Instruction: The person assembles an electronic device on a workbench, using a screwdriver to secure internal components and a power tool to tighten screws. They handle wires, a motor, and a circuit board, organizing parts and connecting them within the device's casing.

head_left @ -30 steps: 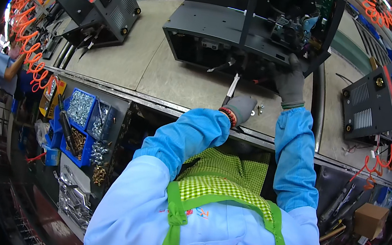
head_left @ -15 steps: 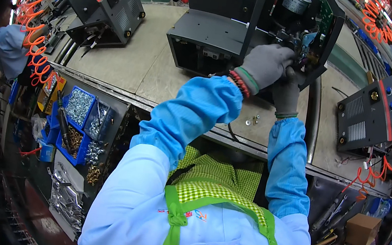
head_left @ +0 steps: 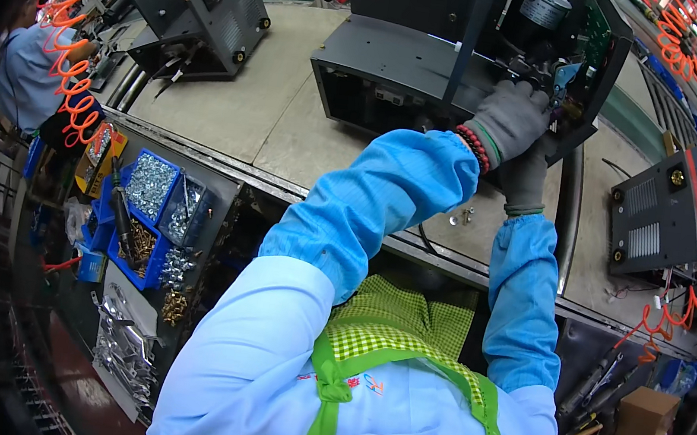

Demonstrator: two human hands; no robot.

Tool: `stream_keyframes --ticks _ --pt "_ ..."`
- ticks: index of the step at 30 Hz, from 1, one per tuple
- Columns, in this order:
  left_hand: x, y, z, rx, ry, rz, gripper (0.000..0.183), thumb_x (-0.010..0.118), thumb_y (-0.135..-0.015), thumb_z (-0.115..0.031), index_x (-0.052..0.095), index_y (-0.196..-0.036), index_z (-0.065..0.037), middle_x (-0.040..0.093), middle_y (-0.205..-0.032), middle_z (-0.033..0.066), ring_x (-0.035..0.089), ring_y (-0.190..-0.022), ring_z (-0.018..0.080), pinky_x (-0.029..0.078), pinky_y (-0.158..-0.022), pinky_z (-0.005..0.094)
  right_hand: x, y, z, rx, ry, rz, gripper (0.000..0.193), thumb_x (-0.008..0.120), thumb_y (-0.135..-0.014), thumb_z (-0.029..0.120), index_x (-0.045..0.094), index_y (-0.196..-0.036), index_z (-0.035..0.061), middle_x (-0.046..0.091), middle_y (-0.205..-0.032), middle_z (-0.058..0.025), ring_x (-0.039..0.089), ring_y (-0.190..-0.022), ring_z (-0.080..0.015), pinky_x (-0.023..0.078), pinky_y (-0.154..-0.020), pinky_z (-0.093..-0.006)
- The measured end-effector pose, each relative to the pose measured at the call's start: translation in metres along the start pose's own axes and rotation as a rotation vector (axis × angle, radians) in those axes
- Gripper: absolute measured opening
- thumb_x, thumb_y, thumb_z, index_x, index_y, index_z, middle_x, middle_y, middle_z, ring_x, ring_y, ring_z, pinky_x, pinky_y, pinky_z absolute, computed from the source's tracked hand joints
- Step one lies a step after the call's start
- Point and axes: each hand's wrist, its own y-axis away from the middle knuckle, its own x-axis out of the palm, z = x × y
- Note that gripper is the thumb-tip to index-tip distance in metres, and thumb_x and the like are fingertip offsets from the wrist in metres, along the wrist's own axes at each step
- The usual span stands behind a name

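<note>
An open dark grey machine housing (head_left: 386, 53) stands on the bench before me, with a black cylindrical motor (head_left: 541, 6) and a metal mechanism (head_left: 530, 68) at its right side. My left hand (head_left: 508, 120), in a grey glove, reaches in at that mechanism, fingers curled and closed on something I cannot make out. Just below and to the right, my right hand (head_left: 525, 180), also gloved, goes in under the left one; its fingers are hidden. Several loose screws and washers (head_left: 462, 217) lie on the bench near my wrists.
Finished-looking grey machines with red-edged panels stand at left (head_left: 203, 21) and right (head_left: 676, 206). Blue bins (head_left: 142, 231) of screws and a pile of metal brackets (head_left: 125, 338) sit at lower left. A cardboard box (head_left: 646, 415) and tools lie lower right. Another person (head_left: 31, 74) works far left.
The view has shifted, so the bench and machines appear a little farther right. My left hand has turned slightly, its fingers curling higher at the mechanism. Both hands stay at the machine.
</note>
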Motion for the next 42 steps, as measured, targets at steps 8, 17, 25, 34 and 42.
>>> stream_keyframes --ticks 8,17,25,34,42 --pt "-0.011 -0.014 0.000 0.015 0.009 0.221 0.022 0.055 -0.085 -0.019 0.069 -0.099 -0.011 0.065 -0.097 0.0064 0.064 -0.093 0.0271 0.053 -0.075 0.0430 0.002 -0.003 -0.002 0.009 0.103 0.114 0.052 0.057 -0.092 0.015 0.036 -0.138 0.0015 0.047 -0.141 -0.0122 0.040 -0.133 -0.0268 0.024 -0.113 -0.0383" --pt "-0.026 -0.021 -0.003 -0.034 0.167 0.298 0.026 0.049 -0.088 -0.016 0.067 -0.098 0.000 0.067 -0.093 0.0212 0.065 -0.088 0.0360 0.053 -0.077 0.0453 -0.002 -0.002 -0.016 -0.253 0.201 -0.079 0.044 0.061 -0.087 0.021 0.047 -0.125 0.0046 0.060 -0.119 -0.0167 0.057 -0.108 -0.0363 0.044 -0.088 -0.0443" --pt "0.018 -0.034 -0.006 -0.188 0.204 0.356 0.029 0.049 -0.086 -0.018 0.069 -0.098 0.001 0.068 -0.092 0.0213 0.066 -0.090 0.0364 0.052 -0.079 0.0441 -0.015 0.002 0.027 -0.271 0.314 -0.044 0.043 0.063 -0.084 0.019 0.054 -0.121 0.0009 0.059 -0.122 -0.0174 0.058 -0.109 -0.0343 0.048 -0.088 -0.0402" --pt "-0.004 -0.033 -0.001 0.130 0.116 0.301 0.029 0.048 -0.086 -0.018 0.070 -0.095 -0.002 0.069 -0.089 0.0196 0.067 -0.083 0.0356 0.052 -0.075 0.0447 -0.001 -0.007 -0.028 -0.166 0.243 0.108 0.050 0.055 -0.093 0.024 0.041 -0.137 0.0046 0.047 -0.141 -0.0111 0.040 -0.133 -0.0256 0.030 -0.110 -0.0399" --pt "-0.011 -0.022 0.002 0.130 0.023 0.326 0.027 0.050 -0.086 -0.018 0.070 -0.097 -0.004 0.069 -0.092 0.0173 0.067 -0.084 0.0334 0.053 -0.075 0.0431 0.005 -0.006 0.002 -0.132 -0.492 -0.025 0.038 0.059 -0.088 0.014 0.049 -0.124 0.0042 0.056 -0.126 -0.0133 0.052 -0.119 -0.0285 0.040 -0.099 -0.0369"
